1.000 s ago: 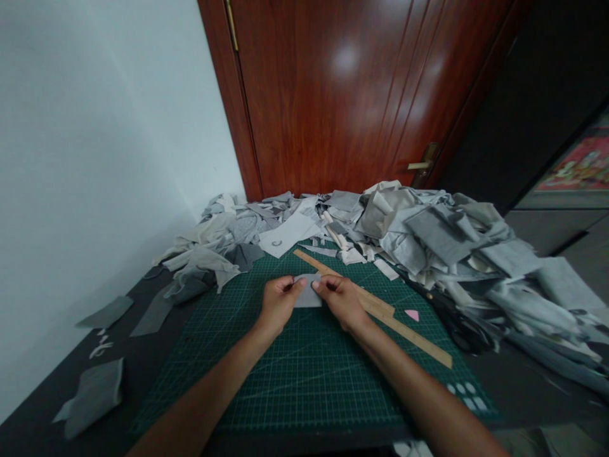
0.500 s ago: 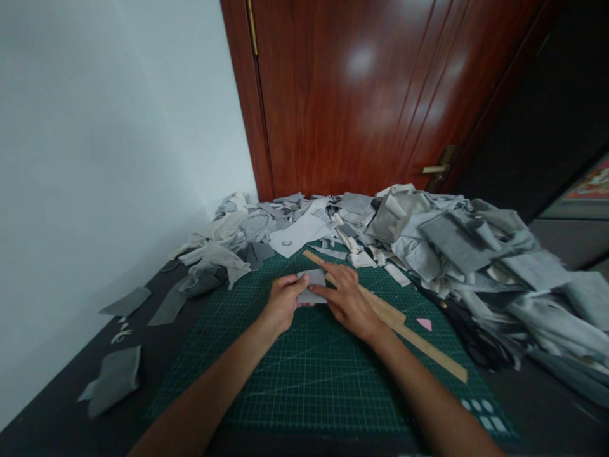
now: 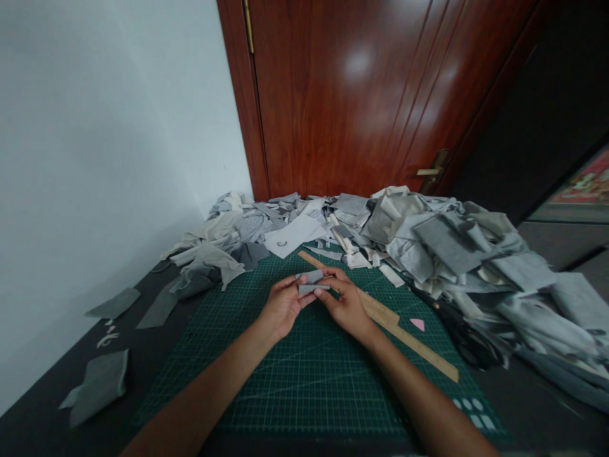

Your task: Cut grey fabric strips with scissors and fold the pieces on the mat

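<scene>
Between my two hands is a small grey piece of fabric (image 3: 310, 277), folded or in layers, with a gap showing between an upper and a lower part. My left hand (image 3: 284, 308) grips its left end, thumb on top. On the right end, the fingers and thumb of my right hand (image 3: 343, 298) close on it too. Both hands hover over the green cutting mat (image 3: 285, 381). Beneath and beyond my right hand lie wooden rulers (image 3: 409, 343), set slantwise on the mat. Fingers hide part of the fabric.
Fabric scraps heap up along the back (image 3: 285, 216) and in a larger pile at right (image 3: 447, 241). Black-handled scissors (image 3: 476, 346) and pink tailor's chalk (image 3: 417, 324) lie at right. White paper (image 3: 290, 235) is behind the mat; a grey scrap (image 3: 101, 384) lies at left.
The fabric piece, seen flat before, is now tilted with its layers parted. My right hand's fingers have moved from resting on its face to gripping its right end.
</scene>
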Demonstrator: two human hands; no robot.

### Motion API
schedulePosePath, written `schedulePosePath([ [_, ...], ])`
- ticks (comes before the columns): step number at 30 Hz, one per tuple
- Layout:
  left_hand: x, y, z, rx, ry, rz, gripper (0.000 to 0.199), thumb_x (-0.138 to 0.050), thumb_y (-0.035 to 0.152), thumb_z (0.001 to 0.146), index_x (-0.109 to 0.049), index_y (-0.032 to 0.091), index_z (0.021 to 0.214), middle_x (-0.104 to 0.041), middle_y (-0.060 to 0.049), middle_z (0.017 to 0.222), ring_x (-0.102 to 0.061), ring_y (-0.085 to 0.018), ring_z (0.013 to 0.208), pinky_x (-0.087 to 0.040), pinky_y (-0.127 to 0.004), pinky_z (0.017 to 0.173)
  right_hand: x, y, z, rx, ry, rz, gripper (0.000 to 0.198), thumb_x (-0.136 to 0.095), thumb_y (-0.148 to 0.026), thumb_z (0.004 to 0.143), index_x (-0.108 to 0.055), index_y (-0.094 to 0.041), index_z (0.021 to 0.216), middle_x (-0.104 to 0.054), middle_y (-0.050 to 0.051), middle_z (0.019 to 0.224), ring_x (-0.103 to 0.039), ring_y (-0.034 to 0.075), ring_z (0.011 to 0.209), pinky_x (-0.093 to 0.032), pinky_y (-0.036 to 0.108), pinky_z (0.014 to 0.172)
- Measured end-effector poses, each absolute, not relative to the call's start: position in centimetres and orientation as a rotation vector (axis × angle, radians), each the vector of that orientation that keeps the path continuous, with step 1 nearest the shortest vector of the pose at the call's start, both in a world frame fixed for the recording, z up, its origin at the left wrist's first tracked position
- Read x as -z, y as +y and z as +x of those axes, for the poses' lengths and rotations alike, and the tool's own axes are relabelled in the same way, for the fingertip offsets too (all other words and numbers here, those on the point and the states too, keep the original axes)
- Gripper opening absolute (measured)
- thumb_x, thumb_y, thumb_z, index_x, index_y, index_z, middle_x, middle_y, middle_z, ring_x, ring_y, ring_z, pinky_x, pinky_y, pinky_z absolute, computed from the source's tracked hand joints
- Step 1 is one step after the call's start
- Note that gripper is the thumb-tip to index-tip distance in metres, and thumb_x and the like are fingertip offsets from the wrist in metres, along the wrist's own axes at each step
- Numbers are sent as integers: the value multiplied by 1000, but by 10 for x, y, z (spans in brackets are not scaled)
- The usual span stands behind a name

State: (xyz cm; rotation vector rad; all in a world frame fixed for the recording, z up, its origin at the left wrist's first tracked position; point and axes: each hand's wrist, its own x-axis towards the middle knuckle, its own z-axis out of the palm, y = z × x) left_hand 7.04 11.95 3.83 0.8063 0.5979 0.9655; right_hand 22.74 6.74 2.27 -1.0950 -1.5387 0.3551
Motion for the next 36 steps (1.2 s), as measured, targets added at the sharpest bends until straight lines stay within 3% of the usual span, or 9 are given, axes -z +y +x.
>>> schedulePosePath([
  [9, -39, 119, 69, -961, 596, 849, 30, -92, 29, 70, -77, 12, 91, -80, -14, 104, -76, -27, 95, -60, -42, 91, -25, 64, 224, -317, -1518, -1129, 13, -68, -23, 93, -80, -27, 90, -72, 7, 108, -65, 27, 109, -49, 42, 98],
  [16, -37, 118, 68, -949, 579, 920, 42, -91, 40, 71, -78, 11, 99, -79, -19, 109, -75, -32, 103, -58, -47, 94, -20, 67, 222, -319, -1434, -1203, 12, -67, -24, 90, -78, -24, 88, -75, 9, 101, -68, 27, 100, -52, 42, 93],
  [22, -35, 117, 70, -1007, 562, 869, 55, -88, 60, 70, -79, 10, 92, -79, -19, 105, -75, -33, 101, -60, -49, 91, -23, 67, 222, -351, -1407, -1228, 12, -67, -24, 89, -76, -22, 83, -76, 10, 94, -69, 29, 94, -52, 43, 90],
  [29, -37, 112, 70, -978, 595, 992, 51, -98, 36, 62, -79, 13, 103, -80, -14, 104, -76, -28, 99, -59, -45, 93, -28, 65, 220, -411, -1385, -1198, 14, -65, -23, 89, -75, -23, 81, -78, 7, 89, -71, 27, 90, -53, 39, 85],
  [36, -37, 110, 72, -992, 624, 971, 52, -98, 39, 62, -79, 11, 101, -80, -16, 104, -76, -29, 98, -60, -46, 92, -28, 66, 219, -441, -1357, -1183, 14, -66, -25, 88, -75, -22, 79, -78, 7, 88, -71, 27, 88, -54, 38, 84],
])
